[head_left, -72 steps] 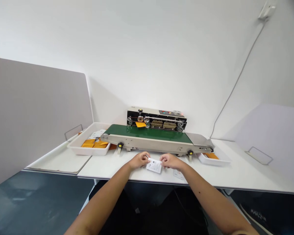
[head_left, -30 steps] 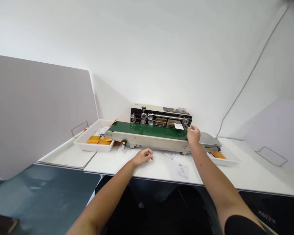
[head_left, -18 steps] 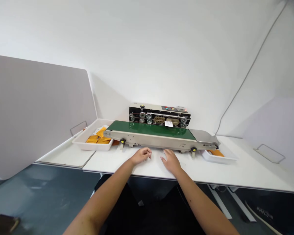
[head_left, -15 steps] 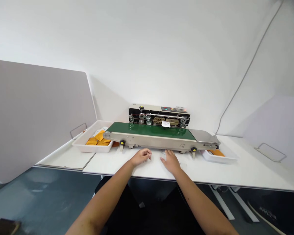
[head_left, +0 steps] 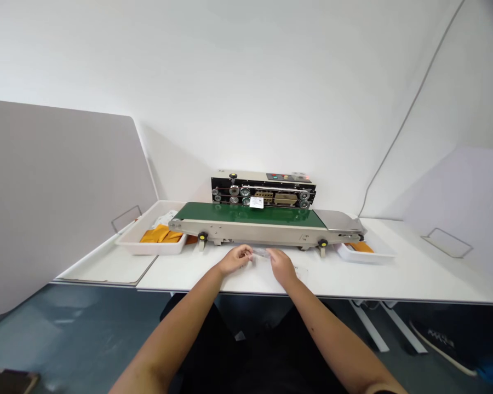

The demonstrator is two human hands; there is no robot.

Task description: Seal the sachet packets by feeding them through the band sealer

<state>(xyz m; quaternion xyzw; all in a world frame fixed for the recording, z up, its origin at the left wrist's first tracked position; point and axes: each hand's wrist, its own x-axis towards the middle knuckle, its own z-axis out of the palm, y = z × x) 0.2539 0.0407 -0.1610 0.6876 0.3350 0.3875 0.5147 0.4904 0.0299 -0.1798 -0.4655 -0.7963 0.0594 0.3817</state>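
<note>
A clear plastic bag (head_left: 261,252) stretches between my two hands, just in front of the sealing machine. My left hand (head_left: 235,260) is closed with its fingertips at the bag's left edge. On the other side my right hand (head_left: 282,268) pinches the bag between thumb and fingers. Behind them stands a band sealer (head_left: 250,234) with a green conveyor belt (head_left: 225,214). A small white packet (head_left: 257,202) stands at the sealer's rollers, its lower edge at the belt. Another piece of clear plastic (head_left: 302,272) lies on the table beside my right wrist.
At the left end of the sealer sits a white bin (head_left: 164,249) with orange packets (head_left: 161,234) and white ones. A second white tray (head_left: 367,255) with orange pieces (head_left: 359,247) is under the right end. Grey panels (head_left: 61,186) flank the white table (head_left: 427,273).
The white packet has travelled left along the sealer. My right hand has gone from lying flat on the table to pinching the clear bag, which now shows between both hands.
</note>
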